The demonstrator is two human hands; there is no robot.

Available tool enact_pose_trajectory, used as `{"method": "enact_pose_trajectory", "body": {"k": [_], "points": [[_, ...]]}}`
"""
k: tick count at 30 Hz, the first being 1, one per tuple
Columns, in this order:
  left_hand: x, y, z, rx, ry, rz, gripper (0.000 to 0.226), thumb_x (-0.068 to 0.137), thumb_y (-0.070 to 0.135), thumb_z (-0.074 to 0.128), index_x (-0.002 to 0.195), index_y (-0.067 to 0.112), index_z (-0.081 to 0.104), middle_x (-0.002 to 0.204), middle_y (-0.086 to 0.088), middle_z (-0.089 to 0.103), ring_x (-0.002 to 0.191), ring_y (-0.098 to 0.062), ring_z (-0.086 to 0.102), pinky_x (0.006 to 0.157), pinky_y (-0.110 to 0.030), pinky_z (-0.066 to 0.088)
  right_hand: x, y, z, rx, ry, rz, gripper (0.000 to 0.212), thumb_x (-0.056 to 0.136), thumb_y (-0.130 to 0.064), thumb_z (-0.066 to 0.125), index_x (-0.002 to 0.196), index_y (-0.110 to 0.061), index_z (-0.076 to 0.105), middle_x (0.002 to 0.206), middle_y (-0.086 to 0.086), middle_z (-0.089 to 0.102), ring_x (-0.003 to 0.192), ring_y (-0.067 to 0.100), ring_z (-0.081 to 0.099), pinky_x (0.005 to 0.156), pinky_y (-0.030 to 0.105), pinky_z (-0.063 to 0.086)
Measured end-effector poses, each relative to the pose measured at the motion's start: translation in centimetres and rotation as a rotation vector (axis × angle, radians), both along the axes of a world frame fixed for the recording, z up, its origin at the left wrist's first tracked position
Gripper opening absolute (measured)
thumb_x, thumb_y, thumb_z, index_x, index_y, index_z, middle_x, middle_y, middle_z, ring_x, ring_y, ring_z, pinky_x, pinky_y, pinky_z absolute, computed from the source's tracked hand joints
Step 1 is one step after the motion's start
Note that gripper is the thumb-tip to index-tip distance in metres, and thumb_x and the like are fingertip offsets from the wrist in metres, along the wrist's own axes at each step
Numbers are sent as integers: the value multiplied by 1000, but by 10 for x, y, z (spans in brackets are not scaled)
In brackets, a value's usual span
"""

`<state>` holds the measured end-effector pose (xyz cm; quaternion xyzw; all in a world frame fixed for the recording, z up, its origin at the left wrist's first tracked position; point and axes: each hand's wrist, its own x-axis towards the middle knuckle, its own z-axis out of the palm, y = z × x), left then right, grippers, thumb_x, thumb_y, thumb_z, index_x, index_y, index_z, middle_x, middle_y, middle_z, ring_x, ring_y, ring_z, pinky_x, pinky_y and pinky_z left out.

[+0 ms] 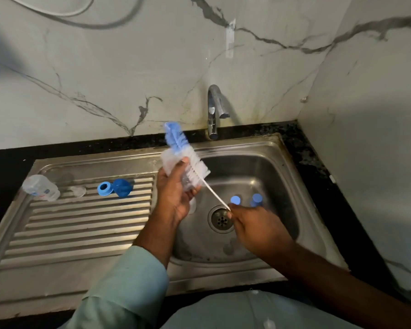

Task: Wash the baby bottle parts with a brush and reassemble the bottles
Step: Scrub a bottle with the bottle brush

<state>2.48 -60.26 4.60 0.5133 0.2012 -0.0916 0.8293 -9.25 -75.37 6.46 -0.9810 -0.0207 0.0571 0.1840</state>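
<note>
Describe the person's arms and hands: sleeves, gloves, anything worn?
Both hands, left hand and right hand, are bare: no gloves, rings or watch visible. The left forearm wears a pale green sleeve rolled back below the elbow. The right forearm shows no sleeve in view.

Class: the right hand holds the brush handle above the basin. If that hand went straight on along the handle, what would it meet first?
Probably the left hand, which holds a clear bottle part beside the brush's bristles; the right hand points up-left toward it. Depth is uncertain.
</note>
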Motion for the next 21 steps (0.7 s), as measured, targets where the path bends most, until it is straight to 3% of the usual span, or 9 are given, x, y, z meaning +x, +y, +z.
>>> {"method": "enact_pose_trajectory", "body": {"k": [2,4,6,9,11,15,18,21], "points": [[-5,-9,-1,-2,13,-65,37,89,28,68,123,15,61,97,-8,72,79,-23,70,57,-32,56,12,4,2,9,-45,-50,23,100,-33,32,112,-26,50,93,5,66,92,30,61,70,34,46],[3,0,-2,-103,-1,10,47,88,31,69,130,13,58,113,-14,71,99,-35,69,57,-32,55,9,-1,3,-36,-41,-5,24,100,-34,32,118,-27,47,95,5,65,93,30,61,69,33,45],[14,14,-4,-148,-9,87,47,87,30,70,130,15,58,122,-15,67,112,-37,63,63,-36,57,-6,-7,3,-71,15,58,27,100,-34,32,123,-27,45,99,5,66,92,31,63,71,34,47],[1,1,-4,-99,-11,-27,40,89,27,68,127,15,61,113,-10,71,99,-29,70,71,-42,59,4,-1,6,-24,1,11,24,100,-31,33,116,-24,49,94,6,65,89,31,63,71,34,48],[-8,-10,-5,-97,12,-71,40,88,28,68,126,16,61,109,-9,71,93,-24,68,69,-37,58,22,2,7,-32,-56,-50,23,101,-30,33,112,-21,52,92,7,66,89,30,63,67,30,41],[10,12,-9,-127,-8,71,44,87,25,71,128,18,58,115,-9,70,102,-28,69,70,-41,59,-1,-5,0,-133,15,66,25,100,-29,34,122,-24,44,99,4,66,89,31,64,66,32,41],[-1,-2,-9,11,-7,34,44,85,24,73,126,19,58,107,-7,71,87,-22,69,58,-34,56,3,1,0,-87,48,32,25,101,-29,32,122,-25,44,100,5,66,89,31,64,69,35,46],[-6,-9,-5,-45,-3,64,41,86,25,72,125,18,60,107,-8,72,85,-21,69,59,-33,55,22,4,0,-120,-32,5,24,100,-27,33,120,-23,47,98,5,66,88,30,63,64,32,40]]}}
